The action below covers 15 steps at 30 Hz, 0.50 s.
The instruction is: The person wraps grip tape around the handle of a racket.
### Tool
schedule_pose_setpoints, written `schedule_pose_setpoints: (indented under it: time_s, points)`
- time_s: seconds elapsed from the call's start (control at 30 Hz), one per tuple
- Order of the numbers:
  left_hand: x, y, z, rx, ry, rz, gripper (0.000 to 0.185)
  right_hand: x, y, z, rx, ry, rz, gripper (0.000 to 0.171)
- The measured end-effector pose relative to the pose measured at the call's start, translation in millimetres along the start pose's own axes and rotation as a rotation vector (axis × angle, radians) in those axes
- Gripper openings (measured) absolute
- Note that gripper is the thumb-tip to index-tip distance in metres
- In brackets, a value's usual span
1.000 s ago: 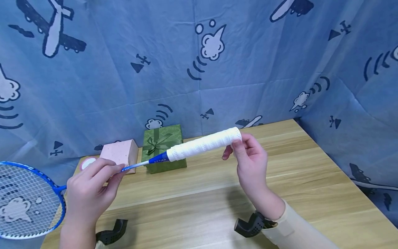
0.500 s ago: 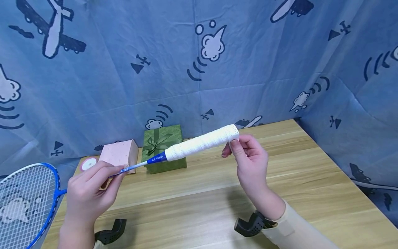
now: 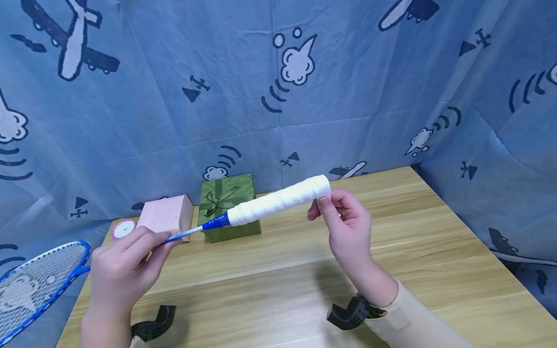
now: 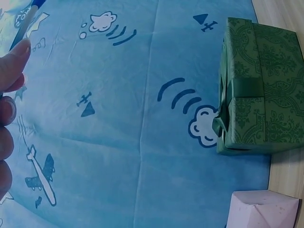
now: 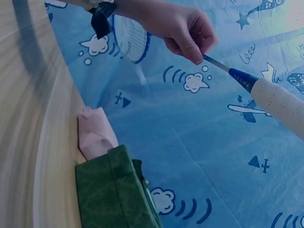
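Observation:
A blue and white badminton racket (image 3: 216, 222) is held slantwise above the table in the head view, its strung head low at the left and its handle up to the right. My left hand (image 3: 126, 270) pinches the thin shaft between thumb and fingers. At the butt end of the handle, my right hand (image 3: 350, 227) pinches the white grip wrap (image 3: 278, 200) with its thumb in front; the fingertips behind are partly hidden. The right wrist view shows the left hand (image 5: 190, 35) on the shaft and the wrapped handle, but not the right fingers.
A green gift box (image 3: 230, 193) with a ribbon bow stands at the back of the wooden table (image 3: 278, 290). Left of it are a pink box (image 3: 163, 215) and a round white-and-pink item (image 3: 124, 228). A blue patterned curtain (image 3: 235, 96) hangs behind.
The racket has rolled about its shaft, so its head has turned from facing me to a flatter slant. The butt end and right hand have shifted slightly left.

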<state>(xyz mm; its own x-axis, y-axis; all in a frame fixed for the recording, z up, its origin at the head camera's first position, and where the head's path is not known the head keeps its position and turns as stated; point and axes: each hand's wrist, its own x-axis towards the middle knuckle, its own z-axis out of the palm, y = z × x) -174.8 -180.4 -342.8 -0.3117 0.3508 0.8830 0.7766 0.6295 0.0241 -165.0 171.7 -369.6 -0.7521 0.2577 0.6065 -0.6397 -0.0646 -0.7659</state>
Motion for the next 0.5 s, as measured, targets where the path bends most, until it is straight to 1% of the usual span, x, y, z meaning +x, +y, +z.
schedule_pose_setpoints:
  time_s: [0.13, 0.3, 0.5]
  points:
    - [0.4, 1.5, 0.1, 0.013, 0.021, -0.006, 0.049, -0.3, -0.1, -0.6, 0.006, -0.024, -0.01, 0.007]
    - [1.8, 3.0, -0.2, 0.009, 0.033, 0.0, 0.05, -0.3, 0.2, -1.0, -0.012, -0.022, 0.009, 0.011]
    - [0.3, 3.4, -0.9, 0.001, 0.019, 0.005, 0.05, -0.6, 0.2, -2.1, -0.015, -0.034, 0.015, 0.013]
